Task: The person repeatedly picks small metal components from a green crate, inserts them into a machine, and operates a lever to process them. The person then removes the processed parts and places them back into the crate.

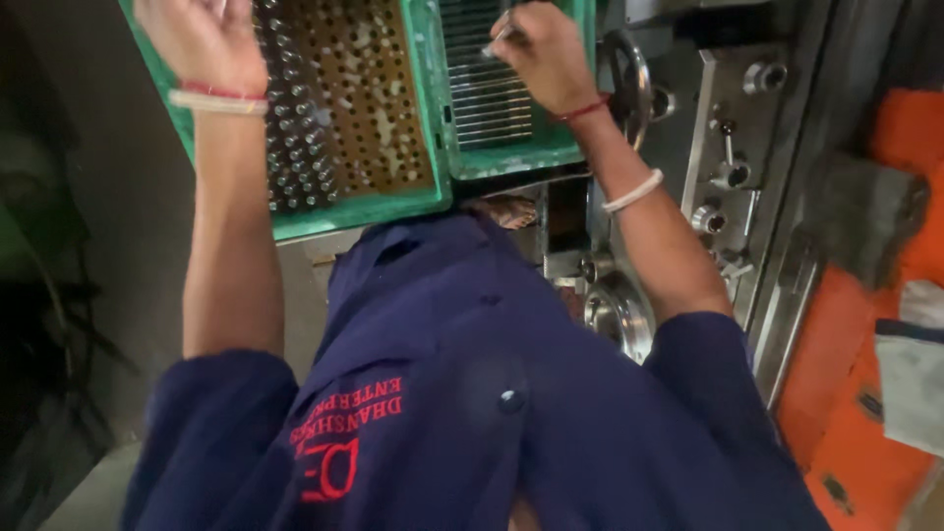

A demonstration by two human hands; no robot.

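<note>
Two green plastic crates sit side by side: the right hand (546,54) pinches a small metal pin (497,39) over the right green plastic crate (511,157); the left hand (202,39), grip unclear, hovers over the left green plastic crate (354,211) of upright pins, beside a grey metal machine (728,118).

Under the hands, a grey bench (315,258) carries two green plastic trays (433,108) side by side, both holding small metal parts (295,147).

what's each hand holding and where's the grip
The right hand pinches a thin metal pin near one end, above the green tray. Left hand: cannot tell.
</note>
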